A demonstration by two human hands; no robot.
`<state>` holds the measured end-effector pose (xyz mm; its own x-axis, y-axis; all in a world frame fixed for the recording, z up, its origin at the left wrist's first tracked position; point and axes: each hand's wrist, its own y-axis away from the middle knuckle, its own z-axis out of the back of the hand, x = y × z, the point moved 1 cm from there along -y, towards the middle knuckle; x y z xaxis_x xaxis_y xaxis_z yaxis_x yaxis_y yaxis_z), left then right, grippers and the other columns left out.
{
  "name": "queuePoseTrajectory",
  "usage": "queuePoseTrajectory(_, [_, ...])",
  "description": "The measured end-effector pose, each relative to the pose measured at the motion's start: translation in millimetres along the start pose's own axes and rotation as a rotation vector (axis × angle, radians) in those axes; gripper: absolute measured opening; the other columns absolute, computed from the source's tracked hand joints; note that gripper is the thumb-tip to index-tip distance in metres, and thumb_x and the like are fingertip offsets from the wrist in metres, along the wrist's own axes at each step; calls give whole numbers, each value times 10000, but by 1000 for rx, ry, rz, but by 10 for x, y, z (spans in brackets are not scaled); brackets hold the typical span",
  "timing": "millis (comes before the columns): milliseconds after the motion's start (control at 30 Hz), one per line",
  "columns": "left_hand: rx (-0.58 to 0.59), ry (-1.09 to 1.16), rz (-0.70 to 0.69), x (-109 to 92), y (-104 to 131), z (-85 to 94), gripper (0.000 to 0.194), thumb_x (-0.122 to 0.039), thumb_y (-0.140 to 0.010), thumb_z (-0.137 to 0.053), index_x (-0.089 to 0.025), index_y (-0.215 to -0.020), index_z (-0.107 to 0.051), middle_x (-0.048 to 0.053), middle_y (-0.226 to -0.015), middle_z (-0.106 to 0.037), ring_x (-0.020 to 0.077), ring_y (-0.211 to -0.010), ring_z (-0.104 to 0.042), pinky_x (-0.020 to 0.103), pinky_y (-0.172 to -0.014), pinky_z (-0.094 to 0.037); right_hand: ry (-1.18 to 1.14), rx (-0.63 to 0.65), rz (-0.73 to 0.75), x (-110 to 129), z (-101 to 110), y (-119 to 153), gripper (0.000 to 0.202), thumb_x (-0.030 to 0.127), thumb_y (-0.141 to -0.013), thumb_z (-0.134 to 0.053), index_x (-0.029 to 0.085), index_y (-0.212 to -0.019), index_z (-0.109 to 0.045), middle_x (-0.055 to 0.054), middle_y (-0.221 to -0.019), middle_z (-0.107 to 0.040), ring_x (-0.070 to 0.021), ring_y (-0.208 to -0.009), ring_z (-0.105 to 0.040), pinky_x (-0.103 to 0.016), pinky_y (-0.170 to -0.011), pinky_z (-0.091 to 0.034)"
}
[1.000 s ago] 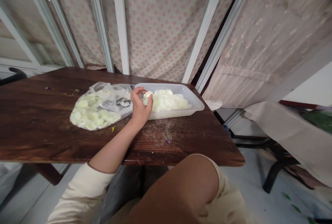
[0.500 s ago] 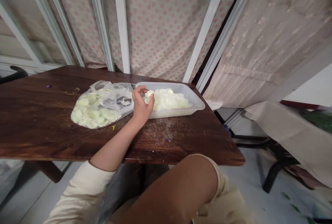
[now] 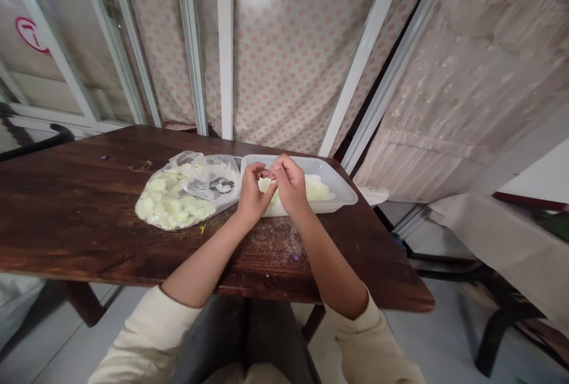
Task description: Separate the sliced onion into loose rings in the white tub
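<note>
My left hand [image 3: 253, 197] is over the left part of a white plastic tub [image 3: 344, 194], its thumb and fingers curled in a pinch around a small pale flower-like piece, now mostly hidden. My right hand [image 3: 290, 187] meets it, fingertips pinched together at the same spot; what exactly they grip is covered by the fingers. Inside the tub lies a heap of fluffy whitish-yellow pieces [image 3: 319, 188]. Left of the tub, a clear plastic bag [image 3: 208, 168] holds many pale green-white round pieces [image 3: 175, 206].
Everything stands on a dark wooden table [image 3: 89, 212], with fine pale crumbs scattered near its front edge. A thin string loop [image 3: 141, 166] and a yellow scrap [image 3: 203, 230] lie there. Behind are white-framed glass panels with a dotted curtain [image 3: 280, 76]. A black chair [image 3: 493, 325] is at right.
My right hand has come up from below the table edge and joined my left at the fingertips above the tub. The camera view has shifted slightly.
</note>
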<state>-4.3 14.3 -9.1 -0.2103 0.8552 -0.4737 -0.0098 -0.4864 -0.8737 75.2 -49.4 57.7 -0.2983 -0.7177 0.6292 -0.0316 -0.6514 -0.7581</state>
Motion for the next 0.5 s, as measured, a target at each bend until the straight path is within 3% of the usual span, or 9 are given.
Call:
queuePoseTrajectory(100, [42,33,4,10,-4,-25,437,-271,-731,-604,-197,-1069,-338,16,-842,-515,132,-775,-531,326,-756,-438,188,-68,-38,-546,177,-2,238,360,-840,-399,208,-658,-415,14,-661,-433,-128,-678,-435,-268,-662,-364])
queuePoseTrajectory(167, [74,25,23,14,-3,-40,436,-263,-731,-605,-193,-1071,-341,15,-833,-519,133,-776,-533,322,-755,-436,184,-43,-59,-742,224,35,203,366,-841,-391,209,-719,-434,2,-735,-468,-134,-735,-448,-272,-693,-366])
queuePoseTrajectory(300, [195,-91,-1,21,11,-34,393,-217,-759,-543,-170,-1104,-361,40,-856,-520,157,-828,-516,329,-759,-434,54,107,-117,-823,200,77,197,402,-816,-438,213,-758,-448,17,-737,-461,-117,-684,-447,-247,-637,-366])
queuePoseTrajectory(367, [269,-234,-52,-27,-1,-8,379,-226,-764,-524,-152,-1112,-393,75,-903,-521,193,-871,-500,365,-770,-428,10,96,-155,-839,203,67,214,412,-804,-457,214,-727,-435,38,-666,-422,-106,-617,-417,-236,-588,-353])
queuePoseTrajectory(433, [320,-387,-112,-195,-57,36,437,-286,-747,-555,-136,-1134,-418,126,-1003,-506,253,-945,-480,433,-798,-408,9,-40,-176,-879,245,47,223,415,-797,-465,215,-707,-426,47,-640,-400,-102,-606,-406,-230,-582,-361])
queuePoseTrajectory(500, [332,-479,-157,-537,-165,106,477,-315,-716,-594,-150,-1139,-448,157,-1095,-477,313,-1010,-458,504,-824,-380,43,-123,-196,-929,301,30,228,414,-812,-432,219,-694,-428,43,-642,-398,-105,-629,-411,-226,-590,-388])
